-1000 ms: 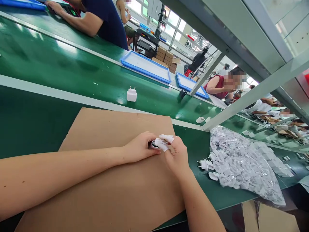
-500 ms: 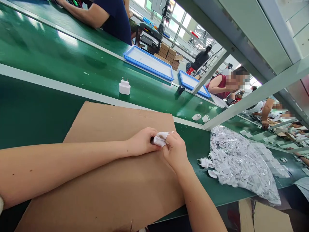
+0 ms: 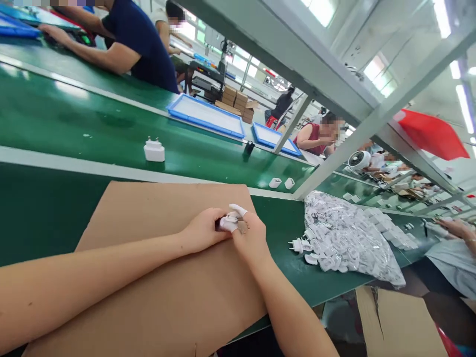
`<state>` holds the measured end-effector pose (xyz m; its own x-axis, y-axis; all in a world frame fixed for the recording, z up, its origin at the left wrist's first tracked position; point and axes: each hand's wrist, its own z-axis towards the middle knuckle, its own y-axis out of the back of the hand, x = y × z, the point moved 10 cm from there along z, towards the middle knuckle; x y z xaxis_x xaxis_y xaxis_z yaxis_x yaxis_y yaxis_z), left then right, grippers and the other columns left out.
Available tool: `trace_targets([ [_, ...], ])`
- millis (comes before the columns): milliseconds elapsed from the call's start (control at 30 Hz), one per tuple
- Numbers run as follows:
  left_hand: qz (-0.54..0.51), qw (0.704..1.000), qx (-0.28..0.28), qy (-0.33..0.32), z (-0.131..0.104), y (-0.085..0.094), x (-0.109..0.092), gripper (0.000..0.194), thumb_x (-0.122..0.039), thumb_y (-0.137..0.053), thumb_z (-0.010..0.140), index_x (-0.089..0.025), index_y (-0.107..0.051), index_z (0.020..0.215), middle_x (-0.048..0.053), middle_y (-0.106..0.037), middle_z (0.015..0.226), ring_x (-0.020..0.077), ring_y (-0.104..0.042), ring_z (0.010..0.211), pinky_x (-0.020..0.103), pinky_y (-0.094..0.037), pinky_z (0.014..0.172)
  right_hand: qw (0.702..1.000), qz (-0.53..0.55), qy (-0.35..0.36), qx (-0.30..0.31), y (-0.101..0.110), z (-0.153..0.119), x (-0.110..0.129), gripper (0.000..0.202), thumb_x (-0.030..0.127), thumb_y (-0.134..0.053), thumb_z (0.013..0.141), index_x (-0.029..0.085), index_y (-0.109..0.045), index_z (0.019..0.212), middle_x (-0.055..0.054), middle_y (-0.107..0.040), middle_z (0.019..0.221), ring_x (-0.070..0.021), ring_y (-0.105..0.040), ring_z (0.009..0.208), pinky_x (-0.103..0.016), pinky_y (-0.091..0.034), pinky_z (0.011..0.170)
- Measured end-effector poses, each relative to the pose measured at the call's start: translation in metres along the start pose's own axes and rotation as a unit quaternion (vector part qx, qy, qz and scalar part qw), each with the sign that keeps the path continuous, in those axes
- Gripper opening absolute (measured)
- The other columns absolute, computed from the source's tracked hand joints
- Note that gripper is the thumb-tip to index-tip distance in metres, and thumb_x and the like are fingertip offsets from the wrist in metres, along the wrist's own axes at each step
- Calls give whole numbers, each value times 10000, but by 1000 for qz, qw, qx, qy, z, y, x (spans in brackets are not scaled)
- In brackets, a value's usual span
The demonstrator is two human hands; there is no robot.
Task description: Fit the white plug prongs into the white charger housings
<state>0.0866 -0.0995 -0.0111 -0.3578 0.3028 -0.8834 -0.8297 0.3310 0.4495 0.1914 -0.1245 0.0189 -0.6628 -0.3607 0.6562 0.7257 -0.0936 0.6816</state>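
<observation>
Above the cardboard sheet (image 3: pixel 159 287), my hands meet around a small white charger (image 3: pixel 232 217), mostly covered by the fingers. My left hand (image 3: pixel 204 229) is closed on it from the left, and a dark patch shows beside its fingertips. My right hand (image 3: pixel 251 235) grips it from the right, with white covers on thumb and index finger; the index finger sticks up a little. To the right lies a clear plastic bag (image 3: pixel 349 238) full of white charger parts, with a few pieces spilling from its near-left edge, including a two-pin plug (image 3: pixel 297 245).
A white charger (image 3: pixel 154 151) stands pins-up on the green belt (image 3: pixel 111 134). Two white housings (image 3: pixel 275 183) and a black piece (image 3: pixel 248 147) are farther right. Blue-rimmed trays (image 3: pixel 206 116) line the far side. A slanting metal post (image 3: pixel 334 148) rises beside the bag. Co-workers sit beyond.
The view has turned up and to the right, so the bench things appear farther left. My right index finger has lifted away from the charger; both hands stay together over the cardboard.
</observation>
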Motion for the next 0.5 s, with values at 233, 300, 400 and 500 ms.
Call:
trace_targets([
  [233,21,997,-32,68,34,26,12,461,-508,-702,657,-235,-628,1021,47,-741,986,284,-694,898,373,-532,780,993,-28,-69,-87,62,14,-42,451,325,-693,831,214,-649,1265,-110,-619,1276,-246,-593,1141,-388,-481,992],
  [300,90,989,-94,76,59,57,17,427,-473,-703,651,-245,-636,1007,58,-744,1027,299,-693,940,381,-522,814,983,-135,-99,-72,88,7,-57,322,265,-653,854,201,-697,1166,-113,-664,1183,-279,-576,1164,-438,-440,1028],
  [400,159,964,-177,119,91,110,33,428,-414,-721,628,-238,-637,1009,99,-741,1048,360,-672,1006,432,-499,852,944,-299,-139,-18,117,-25,-80,344,195,-620,856,182,-698,1191,-162,-645,1226,-335,-556,1167,-457,-441,977],
  [500,198,939,-223,170,105,152,55,417,-382,-739,625,-221,-621,992,119,-730,1025,389,-635,1078,471,-461,913,885,-422,-193,23,140,-68,-104,427,168,-623,838,169,-669,1262,-206,-616,1256,-377,-555,1140,-454,-453,895],
])
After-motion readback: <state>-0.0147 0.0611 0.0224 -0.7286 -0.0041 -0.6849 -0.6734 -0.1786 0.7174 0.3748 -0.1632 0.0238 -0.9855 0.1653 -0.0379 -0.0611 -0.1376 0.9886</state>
